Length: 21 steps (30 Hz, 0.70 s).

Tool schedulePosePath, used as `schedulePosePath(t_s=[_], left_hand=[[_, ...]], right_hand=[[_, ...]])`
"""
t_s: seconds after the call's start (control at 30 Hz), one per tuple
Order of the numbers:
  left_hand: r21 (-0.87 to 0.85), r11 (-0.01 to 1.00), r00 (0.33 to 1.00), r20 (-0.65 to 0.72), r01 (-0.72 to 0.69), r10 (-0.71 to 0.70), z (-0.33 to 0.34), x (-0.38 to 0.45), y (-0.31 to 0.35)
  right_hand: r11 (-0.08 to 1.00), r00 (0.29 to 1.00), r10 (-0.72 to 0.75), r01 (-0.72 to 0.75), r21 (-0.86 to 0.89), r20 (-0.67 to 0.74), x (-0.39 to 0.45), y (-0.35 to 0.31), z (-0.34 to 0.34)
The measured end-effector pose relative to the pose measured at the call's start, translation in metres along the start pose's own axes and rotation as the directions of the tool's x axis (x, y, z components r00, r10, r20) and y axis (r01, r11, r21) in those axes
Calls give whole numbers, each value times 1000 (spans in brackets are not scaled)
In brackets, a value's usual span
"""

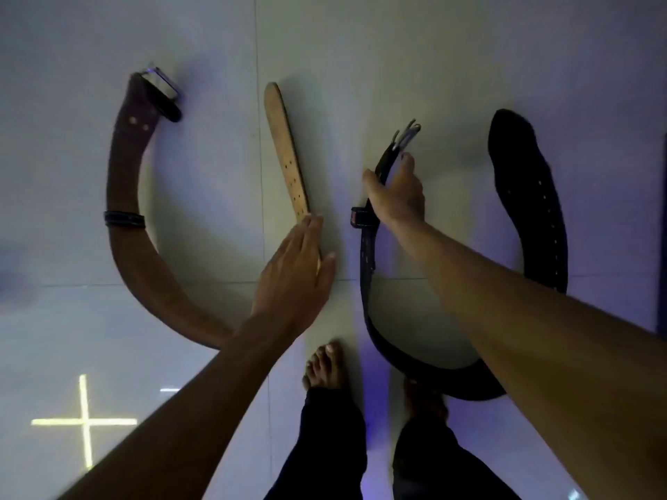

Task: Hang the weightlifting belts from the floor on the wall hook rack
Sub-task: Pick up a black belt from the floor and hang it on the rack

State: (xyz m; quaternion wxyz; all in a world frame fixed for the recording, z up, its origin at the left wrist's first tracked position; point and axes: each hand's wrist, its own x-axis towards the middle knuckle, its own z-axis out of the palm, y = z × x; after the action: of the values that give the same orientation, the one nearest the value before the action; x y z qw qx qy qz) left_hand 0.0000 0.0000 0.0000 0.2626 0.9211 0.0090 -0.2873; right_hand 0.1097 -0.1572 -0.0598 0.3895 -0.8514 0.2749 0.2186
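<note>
Two weightlifting belts lie curved in U shapes on the white tiled floor. The brown belt (124, 196) is on the left, its buckle end at the top left and its tan holed tongue pointing up in the middle. The black belt (534, 211) is on the right, its wide holed end at the far right. My right hand (397, 193) is closed around the black belt's strap just below its metal buckle. My left hand (296, 272) hovers flat with fingers together over the lower part of the brown belt's tongue, holding nothing. No wall hook rack is in view.
My two bare feet (325, 362) and dark trouser legs stand at the bottom centre, the right foot beside the black belt's bend. A bright cross-shaped light reflection (84, 422) shows on the floor at the lower left.
</note>
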Motion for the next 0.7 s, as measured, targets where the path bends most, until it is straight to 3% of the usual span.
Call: schedulePosePath(t_s=[0.1,0.23,0.43,0.53,0.7], left_hand=[[-114,992,997,-33,59,-63,4,-1,-10],[-199,976,995,-34,89,-97,-36,-21,16],[-391,919,983,-143,53,-118,-152,-60,105],[-491,868,987,-91,71,-133,-211,-83,160],[-567,817,985,-172,-108,10,-320,-138,246]], right_hand=[[994,999,43,-42,96,-12,10,-4,2],[987,996,8,-21,156,83,-24,-10,-40],[953,969,-145,82,293,201,-146,-74,-160],[932,940,-238,151,331,243,-197,-116,-225],[896,913,-330,222,385,242,-282,-202,-343]])
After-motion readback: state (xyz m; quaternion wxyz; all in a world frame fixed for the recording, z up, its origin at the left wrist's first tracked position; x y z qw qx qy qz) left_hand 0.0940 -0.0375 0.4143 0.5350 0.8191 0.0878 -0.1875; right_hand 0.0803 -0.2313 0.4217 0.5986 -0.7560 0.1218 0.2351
